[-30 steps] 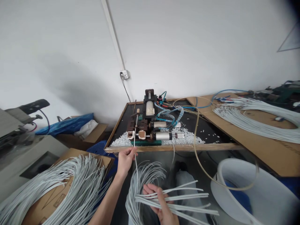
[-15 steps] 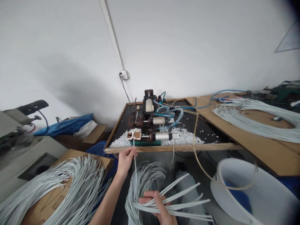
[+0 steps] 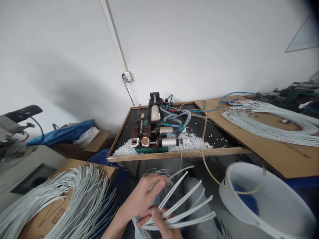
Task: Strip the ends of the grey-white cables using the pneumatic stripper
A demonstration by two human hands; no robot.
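Note:
My right hand (image 3: 165,225) is closed around a bundle of grey-white cables (image 3: 189,202), whose loose ends fan out to the right. Just above it, my left hand (image 3: 147,192) has its fingers curled over a single cable (image 3: 183,171) and touches the bundle; its fingertips are partly hidden. More cable (image 3: 159,172) hangs in loops behind the hands, over my lap. On the bench ahead stands a pneumatic machine (image 3: 156,127). Its two front jaws (image 3: 140,142) are apart with nothing between them.
White plastic scraps (image 3: 196,142) lie about the machine inside a wood-edged bench (image 3: 191,153). Coiled cables (image 3: 82,189) rest on cardboard at left, and another coil (image 3: 261,127) at right. A white tub (image 3: 234,205) stands lower right, with a tan hose (image 3: 204,142) hanging past it.
My left hand has come down from the machine with its cable to the bundle in my right hand. The front jaws have moved apart. The view has shifted slightly.

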